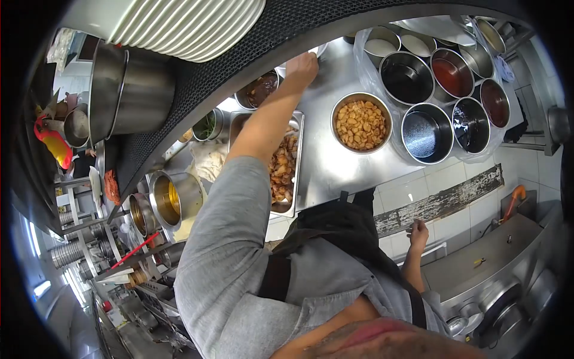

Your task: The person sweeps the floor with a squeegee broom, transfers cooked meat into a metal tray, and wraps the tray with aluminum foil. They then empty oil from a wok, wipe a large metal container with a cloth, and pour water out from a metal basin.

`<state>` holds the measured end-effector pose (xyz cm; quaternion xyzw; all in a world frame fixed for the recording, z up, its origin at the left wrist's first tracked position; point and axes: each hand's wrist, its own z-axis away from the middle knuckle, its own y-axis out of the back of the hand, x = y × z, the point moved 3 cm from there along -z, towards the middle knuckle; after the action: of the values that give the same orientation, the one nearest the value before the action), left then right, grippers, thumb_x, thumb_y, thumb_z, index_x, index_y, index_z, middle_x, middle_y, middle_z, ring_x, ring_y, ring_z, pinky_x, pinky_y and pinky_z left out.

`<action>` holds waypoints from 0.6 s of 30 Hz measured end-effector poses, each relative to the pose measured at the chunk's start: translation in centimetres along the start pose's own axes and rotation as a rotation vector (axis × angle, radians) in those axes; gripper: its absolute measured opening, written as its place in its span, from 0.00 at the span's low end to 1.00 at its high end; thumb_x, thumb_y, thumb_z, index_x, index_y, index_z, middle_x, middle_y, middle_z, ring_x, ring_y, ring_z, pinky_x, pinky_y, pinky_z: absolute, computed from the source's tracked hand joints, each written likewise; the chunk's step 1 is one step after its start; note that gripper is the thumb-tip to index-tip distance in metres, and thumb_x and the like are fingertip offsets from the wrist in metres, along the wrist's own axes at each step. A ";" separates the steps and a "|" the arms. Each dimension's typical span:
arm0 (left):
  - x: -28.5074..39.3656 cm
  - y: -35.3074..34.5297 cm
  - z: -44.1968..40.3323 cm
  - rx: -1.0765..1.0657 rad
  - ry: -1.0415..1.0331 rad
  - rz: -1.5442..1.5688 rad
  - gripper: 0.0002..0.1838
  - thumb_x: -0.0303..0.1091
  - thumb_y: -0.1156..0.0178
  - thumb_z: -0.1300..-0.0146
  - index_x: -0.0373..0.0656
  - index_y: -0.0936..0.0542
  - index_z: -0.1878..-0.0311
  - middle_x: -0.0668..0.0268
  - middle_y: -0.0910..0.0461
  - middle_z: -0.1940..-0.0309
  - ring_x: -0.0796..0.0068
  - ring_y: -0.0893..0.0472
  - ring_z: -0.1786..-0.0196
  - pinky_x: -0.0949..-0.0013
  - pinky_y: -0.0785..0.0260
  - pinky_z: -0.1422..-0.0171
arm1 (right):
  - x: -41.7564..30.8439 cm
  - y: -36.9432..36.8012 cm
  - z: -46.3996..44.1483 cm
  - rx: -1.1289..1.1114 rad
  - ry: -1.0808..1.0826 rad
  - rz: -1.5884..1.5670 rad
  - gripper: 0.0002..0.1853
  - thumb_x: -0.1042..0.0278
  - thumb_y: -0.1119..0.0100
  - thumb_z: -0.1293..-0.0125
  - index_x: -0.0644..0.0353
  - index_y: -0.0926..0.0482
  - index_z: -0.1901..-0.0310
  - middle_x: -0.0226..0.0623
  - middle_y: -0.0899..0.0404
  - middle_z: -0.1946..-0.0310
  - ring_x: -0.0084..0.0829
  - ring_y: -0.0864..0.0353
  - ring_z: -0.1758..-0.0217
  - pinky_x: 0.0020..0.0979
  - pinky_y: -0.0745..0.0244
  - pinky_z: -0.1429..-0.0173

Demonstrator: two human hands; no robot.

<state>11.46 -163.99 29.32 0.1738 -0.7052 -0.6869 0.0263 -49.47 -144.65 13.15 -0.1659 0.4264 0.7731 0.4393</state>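
My left hand [302,69] reaches over the steel counter [326,173] to the shelf's edge, fingers closed at the rim of a white dish [321,49], mostly hidden by the hand and shelf. Under my left forearm lies a steel tray [297,173] of browned meat pieces [283,170]. Close by stands a pot of dark brown sauce [258,90]. To the right is a round pan of golden-brown chunks [362,124]. My right hand [418,235] hangs beside my body, away from the counter, its fingers curled with nothing visible in them.
Several steel pots of dark and red liquids [451,73] crowd the right end. A dark mesh shelf [239,45] bearing stacked white plates [188,27] overhangs the counter. Left are a pot of yellow oil [173,197] and a container of greens [206,124]. A steel sink unit [484,260] is lower right.
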 end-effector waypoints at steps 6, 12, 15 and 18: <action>-5.8 -1.2 -3.0 0.262 0.135 0.043 0.11 0.34 0.50 0.42 0.43 0.19 0.62 0.56 0.21 0.56 0.59 0.24 0.49 0.56 0.32 0.47 | 3.0 2.4 1.2 -0.044 -0.147 -0.032 0.10 0.70 0.49 0.35 0.66 0.24 0.56 0.37 0.21 0.75 0.27 0.19 0.79 0.26 0.27 0.79; -12.3 -0.3 -1.0 0.313 0.272 0.112 0.12 0.35 0.49 0.41 0.43 0.19 0.61 0.56 0.21 0.56 0.58 0.24 0.49 0.55 0.32 0.46 | 2.6 2.8 3.2 -0.040 -0.072 0.008 0.11 0.70 0.50 0.34 0.67 0.25 0.54 0.39 0.22 0.71 0.28 0.19 0.77 0.25 0.27 0.79; -15.2 -0.3 0.5 0.331 0.334 0.131 0.12 0.36 0.49 0.41 0.43 0.19 0.60 0.55 0.21 0.56 0.57 0.23 0.49 0.55 0.32 0.46 | 2.8 2.8 3.8 -0.057 -0.034 0.058 0.11 0.70 0.50 0.34 0.67 0.25 0.54 0.40 0.22 0.72 0.29 0.19 0.78 0.25 0.27 0.80; -17.4 -0.6 1.6 0.337 0.387 0.156 0.12 0.36 0.49 0.41 0.43 0.20 0.59 0.55 0.21 0.56 0.57 0.23 0.50 0.55 0.33 0.45 | 3.4 3.5 4.1 -0.063 -0.036 0.076 0.11 0.71 0.50 0.34 0.68 0.25 0.55 0.41 0.22 0.73 0.29 0.19 0.78 0.26 0.27 0.81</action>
<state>27.44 -157.55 32.15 0.2490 -0.8028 -0.5094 0.1843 -53.79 -140.42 15.20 -0.1491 0.3999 0.8051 0.4118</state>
